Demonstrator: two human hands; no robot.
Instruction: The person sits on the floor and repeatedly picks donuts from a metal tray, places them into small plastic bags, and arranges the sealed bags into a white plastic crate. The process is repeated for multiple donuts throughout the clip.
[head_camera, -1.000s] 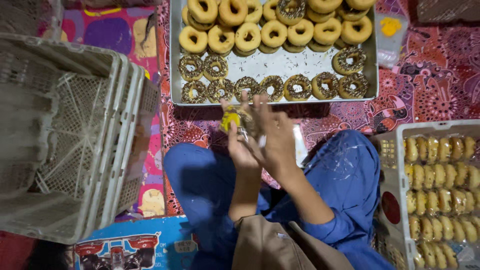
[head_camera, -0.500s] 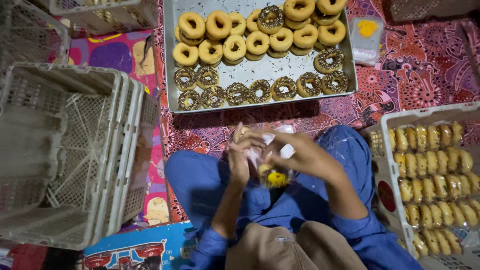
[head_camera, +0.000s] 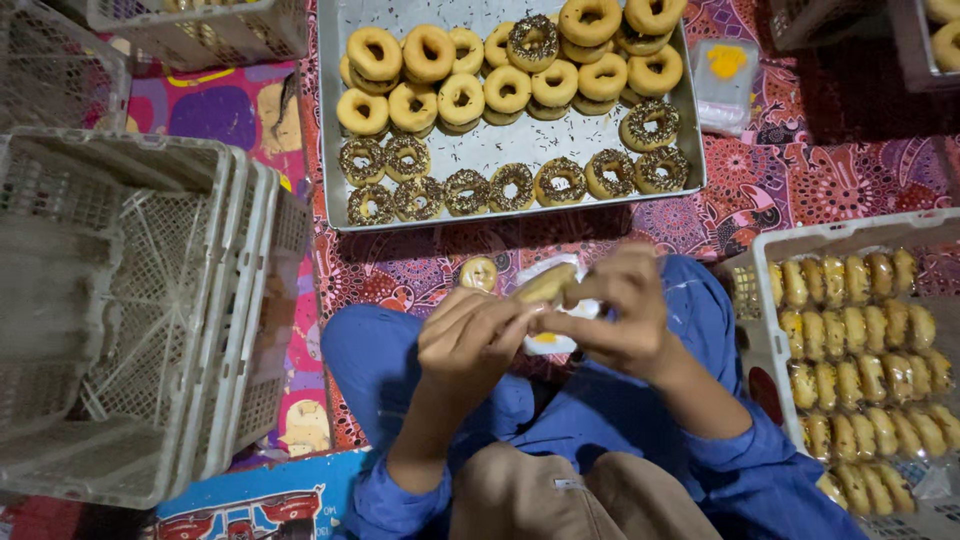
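Patterned floor mats (head_camera: 800, 170) in red and purple carry the whole work area; the person sits on them in blue clothing.

Left: stacked white lattice crates (head_camera: 130, 320) lie tipped on their sides, nothing visible in them.

Centre, far: a metal tray (head_camera: 500, 145) holds ring doughnuts, plain glazed ones piled at the far side and a near row of sprinkle-topped ones (head_camera: 510, 185). Bare tray shows between the groups. A single loose doughnut (head_camera: 478, 273) lies on the mat just near the tray.

Centre, near: the left hand (head_camera: 470, 340) and right hand (head_camera: 620, 315) meet over the lap. Both grips are pressed together, pinching one doughnut (head_camera: 545, 285) and a thin clear wrapper (head_camera: 550, 340) between them; whether it is fully inside the wrapper cannot be told.

Right: a white crate (head_camera: 760, 300) holds close rows of wrapped doughnuts (head_camera: 870, 350), judged well filled. Many doughnuts on the tray remain unwrapped. A small clear tub (head_camera: 725, 80) with yellow contents sits beside the tray.
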